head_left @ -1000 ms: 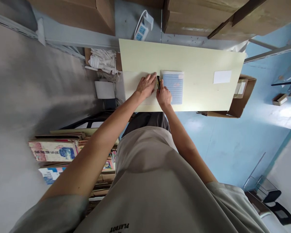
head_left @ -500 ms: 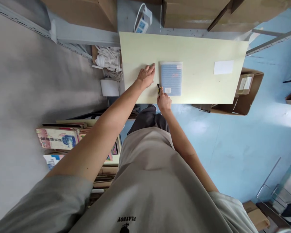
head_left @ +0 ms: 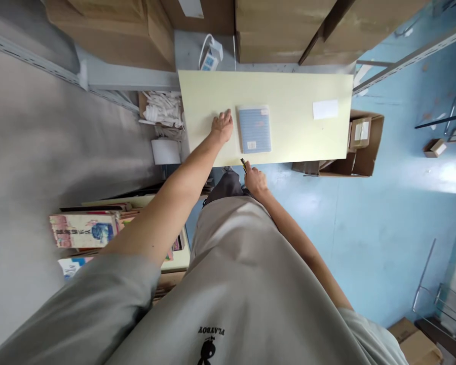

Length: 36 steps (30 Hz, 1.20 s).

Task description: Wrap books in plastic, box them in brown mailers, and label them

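My left hand (head_left: 222,126) rests on a large pale yellow sheet (head_left: 292,94), its fingers laid on the surface left of a blue, finely striped pad (head_left: 255,131) in what looks like a clear cover. Small labels show on the pad. My right hand (head_left: 256,181) is closed around a yellow and black utility knife (head_left: 243,165), just off the sheet's near edge and below the pad. Whether the blade is out is too small to tell. Farther right on the sheet lies a white paper slip (head_left: 325,109).
Cardboard boxes (head_left: 281,38) and a white power strip (head_left: 209,62) stand behind the sheet. An open carton (head_left: 376,147) sits below its right end. White scraps fill a box (head_left: 161,109) at left. Stacked printed cardboard (head_left: 85,229) lies at lower left.
The knife in my right hand has come toward my body, from beside the pad to beyond the sheet's near edge. My left hand still rests on the sheet. The view has shifted slightly.
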{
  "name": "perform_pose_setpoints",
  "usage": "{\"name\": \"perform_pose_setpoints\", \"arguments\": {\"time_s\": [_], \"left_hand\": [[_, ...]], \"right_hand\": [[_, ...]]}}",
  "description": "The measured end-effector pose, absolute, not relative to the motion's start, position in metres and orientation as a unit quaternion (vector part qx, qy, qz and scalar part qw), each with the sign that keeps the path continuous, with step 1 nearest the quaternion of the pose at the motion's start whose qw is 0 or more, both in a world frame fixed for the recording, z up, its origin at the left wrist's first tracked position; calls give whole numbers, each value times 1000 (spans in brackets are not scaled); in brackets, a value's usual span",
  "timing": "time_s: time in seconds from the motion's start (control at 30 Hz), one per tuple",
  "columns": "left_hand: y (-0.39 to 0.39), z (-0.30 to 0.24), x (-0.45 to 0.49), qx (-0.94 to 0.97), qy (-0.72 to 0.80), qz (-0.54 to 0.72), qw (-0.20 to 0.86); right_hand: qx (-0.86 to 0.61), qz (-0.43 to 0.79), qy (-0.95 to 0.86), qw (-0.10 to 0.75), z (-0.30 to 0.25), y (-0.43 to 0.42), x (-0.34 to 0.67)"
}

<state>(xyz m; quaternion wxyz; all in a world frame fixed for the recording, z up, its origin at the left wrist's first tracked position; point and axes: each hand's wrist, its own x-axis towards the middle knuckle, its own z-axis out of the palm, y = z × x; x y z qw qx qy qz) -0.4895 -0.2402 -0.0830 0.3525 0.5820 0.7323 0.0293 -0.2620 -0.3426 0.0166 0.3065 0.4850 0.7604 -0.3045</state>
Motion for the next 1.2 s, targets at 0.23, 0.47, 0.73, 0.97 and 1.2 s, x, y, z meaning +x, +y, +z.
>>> {"name": "perform_pose_setpoints", "arguments": {"time_s": [0.23,0.47,0.73,0.97,1.2], "left_hand": [[-256,-49,-490,572,734,55,362],[-281,-38,-498,598,708,49,373],[-234,20,-513,598,729,121,309],[-148,148,-525,588,709,374,109],[-132,193,-505,557,729,391,74]], "right_hand": [[536,-299,763,204,67,-298,-246],[566,-335,752,38,97,-241,-254],[523,-312,783,-130,159,-124,-306],[405,-175,882,-168,232,6,-377],[373,-130,915,-81,229,69,-431]]}}
